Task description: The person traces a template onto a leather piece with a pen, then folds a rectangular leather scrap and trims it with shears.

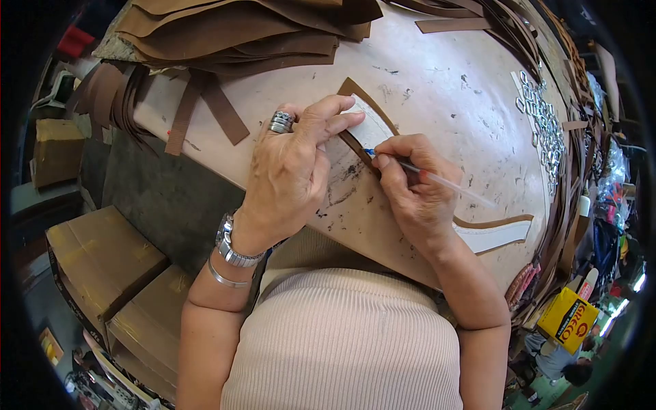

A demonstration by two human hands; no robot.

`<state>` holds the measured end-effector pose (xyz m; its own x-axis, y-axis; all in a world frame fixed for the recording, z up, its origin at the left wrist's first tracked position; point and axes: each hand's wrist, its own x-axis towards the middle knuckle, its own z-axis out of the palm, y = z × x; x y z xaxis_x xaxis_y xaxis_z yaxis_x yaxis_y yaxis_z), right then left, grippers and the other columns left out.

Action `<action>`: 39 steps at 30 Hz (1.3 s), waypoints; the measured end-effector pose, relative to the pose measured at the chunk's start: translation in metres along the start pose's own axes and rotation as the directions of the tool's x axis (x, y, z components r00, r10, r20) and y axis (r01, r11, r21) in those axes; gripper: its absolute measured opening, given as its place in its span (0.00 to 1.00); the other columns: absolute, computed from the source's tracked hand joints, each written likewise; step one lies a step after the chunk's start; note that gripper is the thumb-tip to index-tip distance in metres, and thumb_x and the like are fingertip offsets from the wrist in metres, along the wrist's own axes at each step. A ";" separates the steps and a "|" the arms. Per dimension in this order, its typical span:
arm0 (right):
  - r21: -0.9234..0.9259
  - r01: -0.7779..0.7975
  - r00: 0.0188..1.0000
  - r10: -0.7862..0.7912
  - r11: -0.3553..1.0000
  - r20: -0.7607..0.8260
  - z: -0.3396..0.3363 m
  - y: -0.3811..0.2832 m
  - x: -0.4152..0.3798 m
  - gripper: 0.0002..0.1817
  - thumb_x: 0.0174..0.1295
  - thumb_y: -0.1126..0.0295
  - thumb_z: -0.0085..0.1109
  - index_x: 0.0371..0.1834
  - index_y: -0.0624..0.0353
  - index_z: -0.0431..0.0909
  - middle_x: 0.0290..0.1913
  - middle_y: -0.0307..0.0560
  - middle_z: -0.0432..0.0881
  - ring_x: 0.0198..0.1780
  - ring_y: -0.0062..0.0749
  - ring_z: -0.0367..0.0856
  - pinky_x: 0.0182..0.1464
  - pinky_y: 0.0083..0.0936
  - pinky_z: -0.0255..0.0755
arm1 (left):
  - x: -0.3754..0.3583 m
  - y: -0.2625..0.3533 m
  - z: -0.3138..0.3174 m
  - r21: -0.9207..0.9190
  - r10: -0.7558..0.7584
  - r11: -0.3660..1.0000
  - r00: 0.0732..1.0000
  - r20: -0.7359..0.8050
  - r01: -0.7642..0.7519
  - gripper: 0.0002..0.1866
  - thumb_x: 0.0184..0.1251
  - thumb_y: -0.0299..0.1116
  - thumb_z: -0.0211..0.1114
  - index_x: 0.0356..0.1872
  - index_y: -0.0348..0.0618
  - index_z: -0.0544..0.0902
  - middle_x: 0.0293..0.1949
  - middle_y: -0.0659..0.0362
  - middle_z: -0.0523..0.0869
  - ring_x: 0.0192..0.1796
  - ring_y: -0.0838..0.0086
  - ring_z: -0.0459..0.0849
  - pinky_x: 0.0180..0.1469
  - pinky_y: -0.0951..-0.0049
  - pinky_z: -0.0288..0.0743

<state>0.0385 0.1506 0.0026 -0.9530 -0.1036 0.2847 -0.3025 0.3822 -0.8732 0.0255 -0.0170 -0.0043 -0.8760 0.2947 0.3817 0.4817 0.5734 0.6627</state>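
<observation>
A curved brown leather piece point(353, 87) with a white face lies on the worktable. The stretched index and middle fingers of my left hand point(290, 160) rest on its white face. Rings and a metal watch show on that hand and wrist; its other fingers are partly hidden. My right hand point(418, 179) is closed around a slim clear-barrelled pen point(458, 188). The pen's blue tip touches the piece near its lower brown edge. Right of my right wrist lies a second curved piece point(493, 235), white with a brown border, partly covered by my forearm.
Stacked brown leather sheets point(232, 34) and hanging strips point(113, 99) sit at the far left. Metal buckles point(540, 123) and more strips point(471, 10) line the right side. A yellow box point(568, 318) stands at lower right, cardboard boxes point(109, 253) at left. The worktable point(444, 75) has dark marks.
</observation>
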 end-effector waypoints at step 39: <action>-0.069 -0.057 0.990 0.047 0.996 -0.133 -0.090 -0.002 -0.128 0.09 0.44 0.86 0.56 0.30 0.64 0.76 0.25 0.47 0.77 0.22 0.31 0.75 0.24 0.21 0.69 | -0.015 0.082 0.050 0.071 0.398 0.874 0.791 0.464 -0.481 0.20 0.46 0.22 0.61 0.44 0.47 0.82 0.48 0.60 0.79 0.51 0.64 0.76 0.50 0.66 0.73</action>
<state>0.1622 0.2462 0.0034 -0.9552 0.0379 0.2935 -0.2459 0.4501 -0.8584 0.0767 0.0639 0.0116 -0.5126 0.8161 0.2669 0.8406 0.4136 0.3497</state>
